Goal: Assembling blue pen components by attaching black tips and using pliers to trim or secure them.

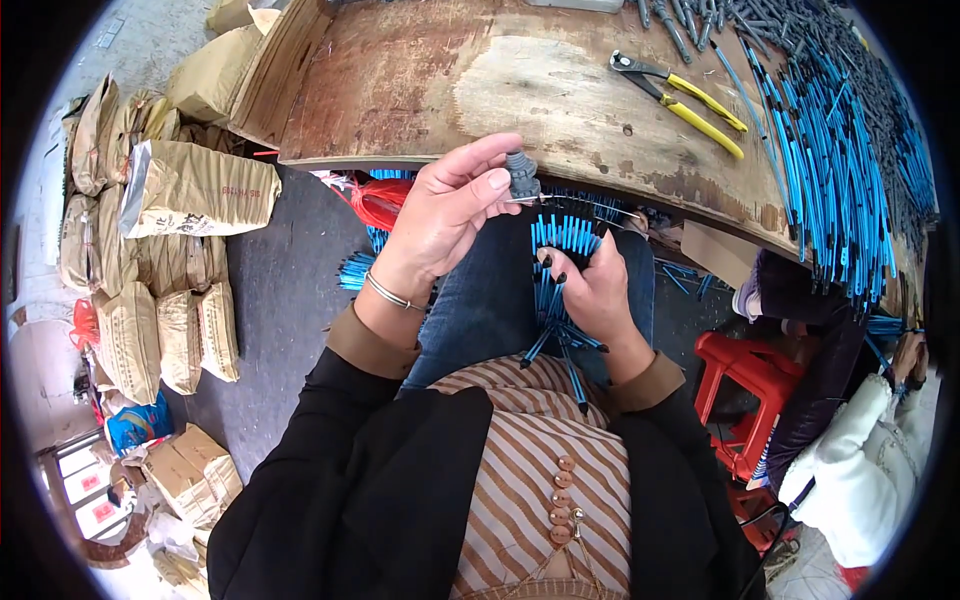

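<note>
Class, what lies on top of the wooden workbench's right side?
Yellow-handled pliers, blue rods and dark grey parts. The workbench beneath the heaped rods and parts is hidden.

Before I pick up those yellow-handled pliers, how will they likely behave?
The pliers should feel stiff, perhaps weighted toward their metal head. The spread handles may swing at the pivot. Flat on the wooden table, they probably won't roll.

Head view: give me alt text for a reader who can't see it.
The left hand pinches a dark grey ribbed part, while the right hand grips a bundle of thin blue rods over the lap. Ahead, yellow-handled pliers lie on a worn wooden table.
</note>
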The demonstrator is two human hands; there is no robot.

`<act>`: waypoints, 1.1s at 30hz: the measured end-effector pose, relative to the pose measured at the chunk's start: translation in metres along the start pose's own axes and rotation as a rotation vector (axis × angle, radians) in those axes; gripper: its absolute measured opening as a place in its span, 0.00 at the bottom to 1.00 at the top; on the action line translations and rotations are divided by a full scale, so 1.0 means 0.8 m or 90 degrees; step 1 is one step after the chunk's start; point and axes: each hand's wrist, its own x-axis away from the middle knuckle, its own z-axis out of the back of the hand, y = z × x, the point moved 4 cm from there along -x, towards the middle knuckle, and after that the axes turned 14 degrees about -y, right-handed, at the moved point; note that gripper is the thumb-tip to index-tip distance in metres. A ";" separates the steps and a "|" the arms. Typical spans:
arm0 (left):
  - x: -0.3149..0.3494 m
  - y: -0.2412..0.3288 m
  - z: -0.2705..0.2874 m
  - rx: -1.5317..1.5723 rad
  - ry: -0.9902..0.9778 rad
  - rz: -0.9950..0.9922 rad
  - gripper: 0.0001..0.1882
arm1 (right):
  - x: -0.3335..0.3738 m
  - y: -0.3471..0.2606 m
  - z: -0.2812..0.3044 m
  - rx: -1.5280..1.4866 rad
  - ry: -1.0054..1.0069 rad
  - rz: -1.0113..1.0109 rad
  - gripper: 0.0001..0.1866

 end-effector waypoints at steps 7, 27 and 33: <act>0.000 -0.001 0.001 -0.015 -0.027 0.004 0.19 | 0.000 0.002 0.000 -0.012 0.006 0.049 0.12; 0.013 0.005 -0.029 -0.187 0.026 -0.019 0.24 | -0.001 -0.005 -0.005 0.056 0.063 0.025 0.13; 0.013 0.003 -0.035 -0.303 0.138 -0.032 0.28 | -0.001 -0.007 -0.007 0.048 0.062 0.038 0.13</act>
